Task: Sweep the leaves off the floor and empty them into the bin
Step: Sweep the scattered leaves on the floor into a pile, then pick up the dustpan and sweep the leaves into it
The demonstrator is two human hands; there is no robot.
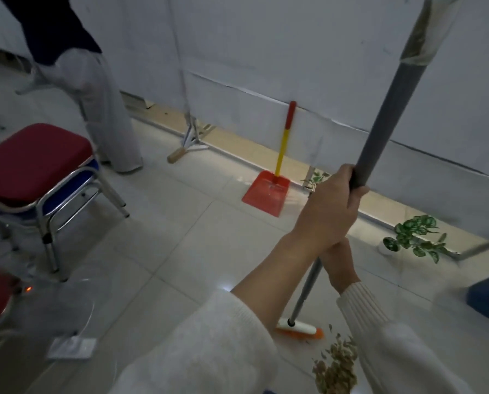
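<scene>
Leaf pile [337,365] just right of broom head [298,327]. Left hand [327,211] above right hand [338,265], fingers clamped round broom handle [385,118]. Dustpan [266,191] well beyond, against wall.

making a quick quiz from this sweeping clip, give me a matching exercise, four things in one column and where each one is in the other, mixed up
Things:
1. dustpan
2. broom head
3. dry leaves
4. chair

Places:
A. on the floor just right of the orange bristles
B. at the left, red seat, metal legs
C. propped against the wall, handle up
D. on the floor at the bottom of the grey pole held in both hands

Pairs: 1-C, 2-D, 3-A, 4-B
</scene>
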